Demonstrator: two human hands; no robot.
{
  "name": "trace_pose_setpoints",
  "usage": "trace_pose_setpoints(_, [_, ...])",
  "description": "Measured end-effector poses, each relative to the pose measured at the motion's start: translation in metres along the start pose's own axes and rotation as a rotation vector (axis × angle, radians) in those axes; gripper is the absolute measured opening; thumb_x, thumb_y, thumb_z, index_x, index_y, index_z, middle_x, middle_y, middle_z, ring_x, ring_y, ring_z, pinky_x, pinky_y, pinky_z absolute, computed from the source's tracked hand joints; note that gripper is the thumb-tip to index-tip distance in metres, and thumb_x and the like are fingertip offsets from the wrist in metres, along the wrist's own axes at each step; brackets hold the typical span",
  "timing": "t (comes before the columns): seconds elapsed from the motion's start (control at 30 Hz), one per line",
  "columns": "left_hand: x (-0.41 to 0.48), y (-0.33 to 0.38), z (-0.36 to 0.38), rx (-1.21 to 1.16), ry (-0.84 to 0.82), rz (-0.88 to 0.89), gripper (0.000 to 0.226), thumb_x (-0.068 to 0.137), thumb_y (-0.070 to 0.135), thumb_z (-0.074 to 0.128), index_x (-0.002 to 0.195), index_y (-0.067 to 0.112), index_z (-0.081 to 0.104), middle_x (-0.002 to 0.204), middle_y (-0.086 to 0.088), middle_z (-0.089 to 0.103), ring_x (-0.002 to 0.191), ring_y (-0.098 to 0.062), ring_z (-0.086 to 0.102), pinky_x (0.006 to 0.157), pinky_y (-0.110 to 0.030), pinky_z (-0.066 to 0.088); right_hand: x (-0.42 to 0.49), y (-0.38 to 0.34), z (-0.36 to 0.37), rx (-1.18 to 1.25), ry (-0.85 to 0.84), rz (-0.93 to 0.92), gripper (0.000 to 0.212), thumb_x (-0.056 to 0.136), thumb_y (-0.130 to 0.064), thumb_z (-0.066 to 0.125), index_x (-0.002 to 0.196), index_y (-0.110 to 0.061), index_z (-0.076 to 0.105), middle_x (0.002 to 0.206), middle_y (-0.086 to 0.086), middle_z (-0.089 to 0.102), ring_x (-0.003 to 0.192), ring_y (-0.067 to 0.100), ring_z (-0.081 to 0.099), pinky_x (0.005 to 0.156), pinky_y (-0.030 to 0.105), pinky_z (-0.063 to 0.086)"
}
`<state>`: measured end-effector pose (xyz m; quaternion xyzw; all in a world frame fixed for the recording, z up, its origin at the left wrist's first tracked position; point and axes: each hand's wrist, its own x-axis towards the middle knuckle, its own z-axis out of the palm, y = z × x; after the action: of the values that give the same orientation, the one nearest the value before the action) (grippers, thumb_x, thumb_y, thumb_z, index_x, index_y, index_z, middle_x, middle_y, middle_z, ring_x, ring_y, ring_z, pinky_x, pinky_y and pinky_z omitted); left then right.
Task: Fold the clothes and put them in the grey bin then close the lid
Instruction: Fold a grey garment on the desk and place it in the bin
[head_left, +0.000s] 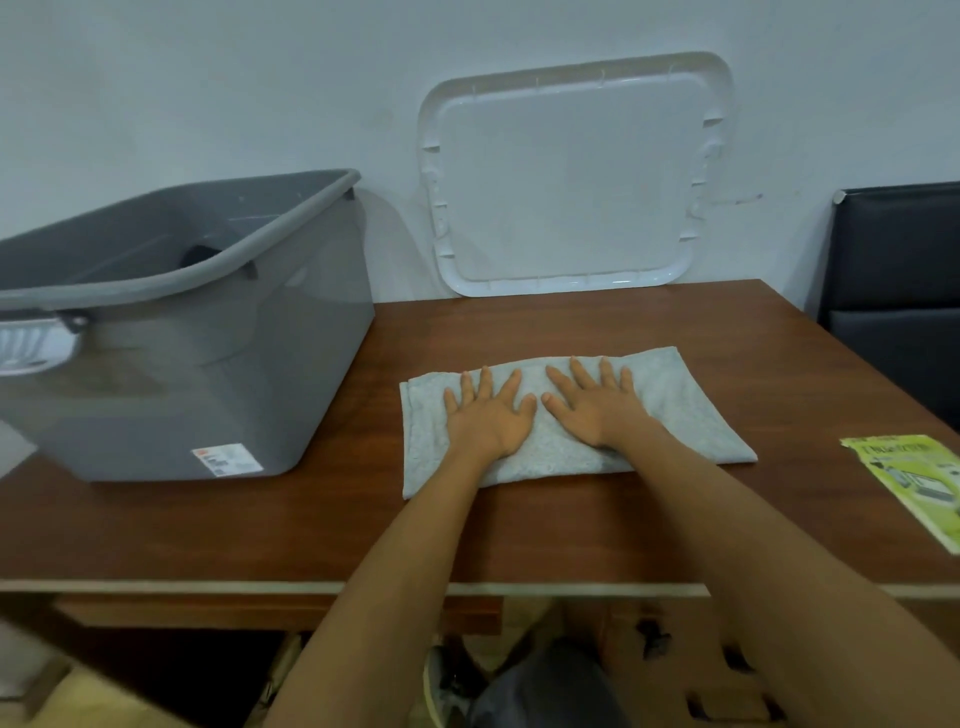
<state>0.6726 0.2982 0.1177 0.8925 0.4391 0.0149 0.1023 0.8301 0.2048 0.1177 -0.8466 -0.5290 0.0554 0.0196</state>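
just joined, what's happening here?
A person presses both hands flat, left hand and right hand, on a folded grey garment on the wooden table. The grey bin stands open to the left. Its white lid leans against the wall, not yet on.

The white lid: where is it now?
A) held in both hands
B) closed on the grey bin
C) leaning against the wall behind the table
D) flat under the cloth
C: the white lid leans on the wall at the far edge of the table; the grey bin stands open.
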Motion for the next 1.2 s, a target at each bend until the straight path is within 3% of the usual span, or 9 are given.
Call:
trace_pose_setpoints(0.37, [-0.062,-0.004,-0.007,-0.035,-0.089,-0.020,0.065,0.102,0.067,0.014,0.163,0.043,0.007,0.172,-0.004,-0.006,0.157,-0.036,-0.013,0.121,-0.064,-0.010,-0.057,-0.023,-0.002,0.077,-0.057,-0.016,0.065,0.105,-0.061,0.016,0.163,-0.037,0.000,0.172,0.002,-0.007,0.156,0.039,-0.009,0.122,0.062,-0.009])
trace_pose_setpoints(0.47, [-0.060,-0.017,-0.022,-0.049,0.041,-0.044,0.056,0.104,0.057,0.031,0.155,0.034,0.038,0.166,-0.008,0.025,0.155,-0.038,0.011,0.120,-0.067,0.007,-0.065,-0.046,-0.005,0.152,0.061,-0.038,0.066,0.104,-0.057,0.034,0.162,-0.027,0.022,0.170,0.009,0.015,0.154,0.038,0.014,0.123,0.059,0.009])
trace_pose_setpoints(0.6, [-0.062,-0.056,-0.039,0.013,0.071,-0.156,0.048,0.102,0.040,0.043,0.149,0.029,0.044,0.153,-0.010,0.043,0.145,-0.038,0.032,0.114,-0.061,0.027,-0.086,-0.103,-0.010,0.027,0.184,-0.201,0.058,0.097,-0.062,0.045,0.136,-0.020,0.054,0.138,0.011,0.048,0.126,0.033,0.041,0.106,0.049,0.033])
trace_pose_setpoints(0.7, [-0.063,-0.083,-0.050,-0.039,0.032,-0.206,0.043,0.100,0.038,0.053,0.140,0.022,0.050,0.144,-0.014,0.052,0.134,-0.038,0.045,0.109,-0.056,0.038,-0.100,-0.147,-0.013,0.071,0.122,-0.279,0.067,0.091,-0.068,0.054,0.140,-0.022,0.047,0.133,0.010,0.049,0.121,0.031,0.048,0.101,0.046,0.040])
trace_pose_setpoints(0.83, [-0.062,-0.099,-0.059,0.032,0.102,-0.193,0.025,0.097,0.032,0.059,0.114,0.013,0.063,0.124,-0.014,0.062,0.115,-0.034,0.057,0.097,-0.047,0.050,-0.113,-0.194,-0.016,0.120,-0.099,-0.238,0.105,0.082,-0.071,0.066,0.159,-0.019,0.017,0.142,0.011,0.041,0.125,0.034,0.051,0.098,0.046,0.046])
trace_pose_setpoints(0.93, [-0.061,-0.099,-0.061,-0.079,0.090,-0.255,0.019,0.094,0.031,0.065,0.094,0.013,0.059,0.111,-0.011,0.064,0.103,-0.031,0.062,0.085,-0.041,0.053,-0.115,-0.203,-0.027,0.141,-0.159,-0.169,0.083,0.087,-0.040,0.074,0.153,-0.013,0.030,0.128,0.012,0.052,0.102,0.026,0.060,0.082,0.037,0.053])
trace_pose_setpoints(1.0, [-0.060,-0.097,-0.062,-0.186,0.071,-0.308,0.025,0.090,0.031,0.070,0.085,0.012,0.055,0.105,-0.011,0.061,0.096,-0.029,0.062,0.074,-0.038,0.050,-0.116,-0.200,-0.036,0.142,-0.156,-0.201,0.039,0.087,-0.022,0.074,0.120,-0.009,0.059,0.105,0.010,0.064,0.081,0.019,0.060,0.069,0.030,0.052])
trace_pose_setpoints(1.07, [-0.057,-0.094,-0.065,-0.311,0.060,-0.348,0.024,0.088,0.029,0.073,0.089,0.010,0.059,0.103,-0.011,0.062,0.093,-0.028,0.062,0.068,-0.036,0.051,-0.115,-0.193,-0.044,0.192,-0.160,-0.205,0.014,0.089,-0.014,0.071,0.084,-0.011,0.058,0.088,0.009,0.065,0.072,0.019,0.059,0.061,0.028,0.049])
trace_pose_setpoints(1.2, [-0.051,-0.080,-0.079,-0.692,0.101,-0.404,0.027,0.087,0.014,0.074,0.106,0.002,0.058,0.101,-0.014,0.059,0.082,-0.028,0.064,0.058,-0.035,0.057,-0.107,-0.165,-0.056,0.588,-0.313,-0.085,0.005,0.084,0.003,0.064,0.085,-0.002,0.065,0.084,0.016,0.071,0.086,0.031,0.076,0.082,0.038,0.063])
